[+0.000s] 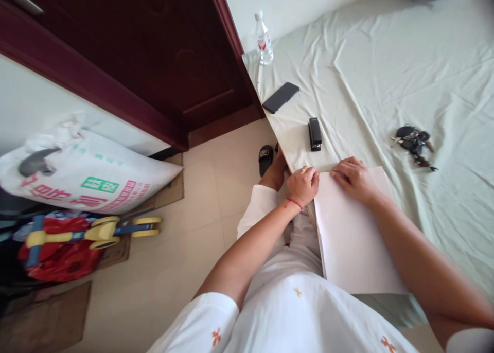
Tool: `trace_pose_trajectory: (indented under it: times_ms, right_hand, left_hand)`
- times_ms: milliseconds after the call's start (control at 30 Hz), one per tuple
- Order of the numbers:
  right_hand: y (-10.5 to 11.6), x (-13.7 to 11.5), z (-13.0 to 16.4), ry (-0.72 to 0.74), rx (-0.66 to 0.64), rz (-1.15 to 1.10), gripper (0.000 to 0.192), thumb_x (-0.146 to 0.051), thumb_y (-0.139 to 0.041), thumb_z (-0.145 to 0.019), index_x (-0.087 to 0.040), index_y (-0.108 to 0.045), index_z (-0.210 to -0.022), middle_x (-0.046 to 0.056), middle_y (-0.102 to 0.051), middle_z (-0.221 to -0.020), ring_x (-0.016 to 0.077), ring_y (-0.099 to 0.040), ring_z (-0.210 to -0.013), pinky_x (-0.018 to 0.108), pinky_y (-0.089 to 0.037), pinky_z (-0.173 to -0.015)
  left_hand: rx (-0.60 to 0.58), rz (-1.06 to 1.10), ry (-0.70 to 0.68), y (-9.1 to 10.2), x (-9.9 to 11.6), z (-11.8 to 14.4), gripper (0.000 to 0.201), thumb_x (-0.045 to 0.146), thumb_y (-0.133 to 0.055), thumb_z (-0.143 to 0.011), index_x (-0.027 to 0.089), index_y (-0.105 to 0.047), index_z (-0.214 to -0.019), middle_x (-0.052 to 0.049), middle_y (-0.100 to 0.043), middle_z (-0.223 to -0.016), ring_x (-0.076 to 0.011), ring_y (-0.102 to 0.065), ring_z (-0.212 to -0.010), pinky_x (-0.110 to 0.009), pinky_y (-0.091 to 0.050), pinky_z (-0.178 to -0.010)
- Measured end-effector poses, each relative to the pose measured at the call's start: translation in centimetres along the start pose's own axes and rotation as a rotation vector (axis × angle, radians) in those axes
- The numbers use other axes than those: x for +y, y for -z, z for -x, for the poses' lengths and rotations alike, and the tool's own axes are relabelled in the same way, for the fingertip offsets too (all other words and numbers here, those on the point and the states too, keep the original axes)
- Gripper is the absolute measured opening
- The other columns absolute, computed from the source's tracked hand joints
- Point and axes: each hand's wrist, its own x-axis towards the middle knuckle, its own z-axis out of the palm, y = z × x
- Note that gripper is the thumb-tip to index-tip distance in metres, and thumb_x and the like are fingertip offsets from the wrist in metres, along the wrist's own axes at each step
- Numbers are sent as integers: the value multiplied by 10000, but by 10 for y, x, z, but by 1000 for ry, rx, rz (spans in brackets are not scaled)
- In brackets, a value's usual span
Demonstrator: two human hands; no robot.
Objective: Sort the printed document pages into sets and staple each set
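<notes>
1. White paper sheet (355, 240) lies on the bed (424, 85), right under both hands.
2. Left hand (303, 184) curled, pinching the paper's top left corner.
3. Right hand (353, 178) fingers bent, pressing down on the top edge.
4. Just past the hands: black stapler (315, 134).
5. Further out there's a phone (281, 97), then a water bottle (263, 39); keys (412, 142) off right.

matt white paper (355, 240) lies on creased, soft cloth sheet (405, 75).

Left hand (303, 184) fisted, knuckles down — right hand (353, 178) flat, fingers curled; both forearms extended forward.
</notes>
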Motion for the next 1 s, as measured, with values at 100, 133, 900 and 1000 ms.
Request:
trace_pose_trajectory:
  times_ms: [100,133,900,1000]
  right_hand:
    - [-5,2,1,26,31,11,306,-437,-533,-1024,-220,-730,-936,107,-732,-936,289,-607,-979,448,-446,-906]
    - [-6,3,1,27,35,12,303,-427,-534,-1025,-219,-734,-932,102,-730,-922,282,-604,-963,444,-446,-903]
    - [-5,10,-4,-7,-55,-46,327,-380,-475,-1038,-230,-716,-878,87,-722,-889,265,-612,-952,437,-446,-937]
    - [-5,9,-4,-1,-54,-41,329,-376,-471,-1037,-233,-728,-888,90,-727,-894,267,-616,-954,433,-446,-928]
  left_hand:
    - [13,-35,-9,-4,-2,-1,256,294,-464,-1071,219,-670,-940,-44,-737,-990,-192,-670,-934,-335,-422,-744]
    - [20,-43,-16,-5,-2,-1,258,290,-463,-1071,216,-672,-939,-47,-736,-987,-192,-669,-932,-333,-422,-747]
    - [74,-70,-53,-13,-10,-2,246,277,-491,-1059,214,-678,-913,-44,-738,-970,-190,-671,-917,-321,-422,-752]
    - [73,-60,-48,-13,-11,-2,245,269,-497,-1055,220,-679,-899,-40,-738,-945,-185,-670,-898,-321,-421,-741]
